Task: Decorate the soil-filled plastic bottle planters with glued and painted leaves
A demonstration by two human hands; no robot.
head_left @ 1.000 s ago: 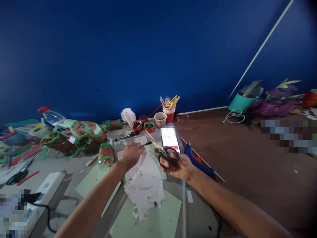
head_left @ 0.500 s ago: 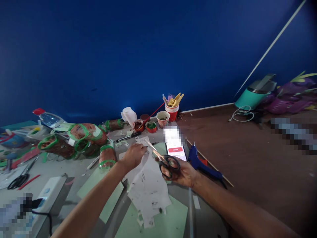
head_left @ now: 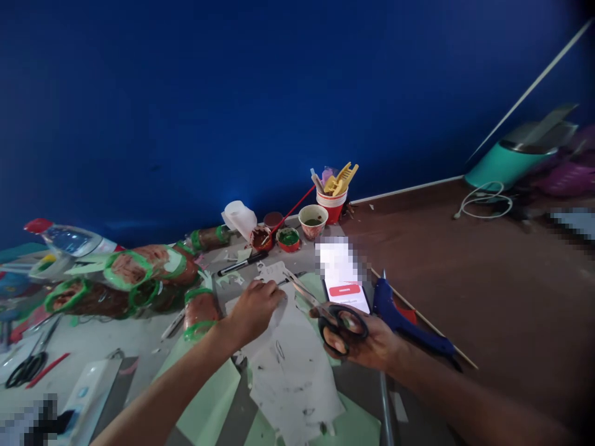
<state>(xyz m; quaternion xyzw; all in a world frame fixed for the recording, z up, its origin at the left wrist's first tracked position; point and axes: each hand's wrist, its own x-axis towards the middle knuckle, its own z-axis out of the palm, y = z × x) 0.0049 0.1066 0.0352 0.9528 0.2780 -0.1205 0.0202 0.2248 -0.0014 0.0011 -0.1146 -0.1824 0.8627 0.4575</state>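
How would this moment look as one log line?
left hand: over white paper, grip unclear | right hand: holding black-handled scissors | near right hand: lit phone, blue glue gun

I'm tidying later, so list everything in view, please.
Wall: 1, blue, background
Held scissors: 1, black handles, centre
White papers: several, white, centre
Green sheets: at least 2, pale green, centre
Phone: 1, bright screen, centre
Glue gun: 1, blue, right of phone
Long stick: 1, tan, beside glue gun
Marker: 1, black, left of phone
Wrapped bottles: at least 5, brown and green, left
Clear bottle: 1, red cap, far left
Loose scissors: 1, black handles, far left
Power strip: 1, white, lower left
Cups: at least 4, red and white, near wall
Container: 1, teal, far right
Blurred items: count unclear, purple, far right
Left hand: 1, bare, at white papers
Right hand: 1, bare, on held scissors
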